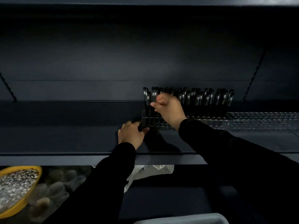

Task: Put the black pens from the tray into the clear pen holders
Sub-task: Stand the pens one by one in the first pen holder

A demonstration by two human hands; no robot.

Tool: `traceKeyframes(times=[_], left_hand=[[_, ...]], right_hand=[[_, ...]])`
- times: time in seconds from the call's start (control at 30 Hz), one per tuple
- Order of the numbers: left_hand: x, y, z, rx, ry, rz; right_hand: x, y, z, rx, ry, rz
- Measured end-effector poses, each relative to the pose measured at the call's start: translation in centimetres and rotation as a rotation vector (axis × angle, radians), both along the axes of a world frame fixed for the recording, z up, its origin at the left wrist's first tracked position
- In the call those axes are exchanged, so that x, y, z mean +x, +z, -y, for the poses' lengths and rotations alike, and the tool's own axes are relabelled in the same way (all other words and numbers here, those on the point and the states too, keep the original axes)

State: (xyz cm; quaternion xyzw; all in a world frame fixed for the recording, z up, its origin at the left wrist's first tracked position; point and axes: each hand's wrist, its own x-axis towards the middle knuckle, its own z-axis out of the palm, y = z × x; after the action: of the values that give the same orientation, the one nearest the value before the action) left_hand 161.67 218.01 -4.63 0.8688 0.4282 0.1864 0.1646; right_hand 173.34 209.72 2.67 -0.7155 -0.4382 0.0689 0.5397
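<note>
Several black pens (pixel 208 101) stand upright in a clear pen holder (pixel 258 120) that runs along a dark shelf (pixel 64 126). My right hand (pixel 169 109) is raised over the holder's left part, and its fingertips pinch a black pen (pixel 153 102) standing there. My left hand (pixel 131 135) lies on the shelf and grips the holder's left end. The holder's right stretch shows empty holes. A grey tray (pixel 182 219) peeks in at the bottom edge; its contents are hidden.
Below the shelf, a yellow bowl (pixel 19 188) of pale granules sits at the lower left beside clear plastic packaging (pixel 55 188). Something white and crumpled (pixel 145 173) lies under the shelf lip. A second dark shelf (pixel 145 7) overhangs the top.
</note>
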Motion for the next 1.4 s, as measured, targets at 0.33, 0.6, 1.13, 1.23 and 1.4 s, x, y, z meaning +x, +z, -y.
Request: traceKeyframes(times=[0.33,0.6,1.13,1.23,1.4], left_hand=[[0.2,-0.1,0.0,-0.005,0.027,-0.001],[0.3,-0.2,-0.1,0.013,0.031,-0.014],[0.4,-0.4,-0.2,0.015,0.039,0.016],[0.3,-0.5,-0.4,0.023,0.038,0.011],[0.5,-0.7,-0.5,0.038,0.037,0.023]], right_hand=[[0.3,0.3,-0.6,0.0,0.007,-0.033],[0.4,0.0,-1.1,-0.001,-0.001,0.012],[0.9,0.2,-0.6,-0.044,0.014,0.168],[1.0,0.4,-0.7,-0.031,0.019,0.134],[0.9,-0.4,-0.5,-0.098,0.03,0.15]])
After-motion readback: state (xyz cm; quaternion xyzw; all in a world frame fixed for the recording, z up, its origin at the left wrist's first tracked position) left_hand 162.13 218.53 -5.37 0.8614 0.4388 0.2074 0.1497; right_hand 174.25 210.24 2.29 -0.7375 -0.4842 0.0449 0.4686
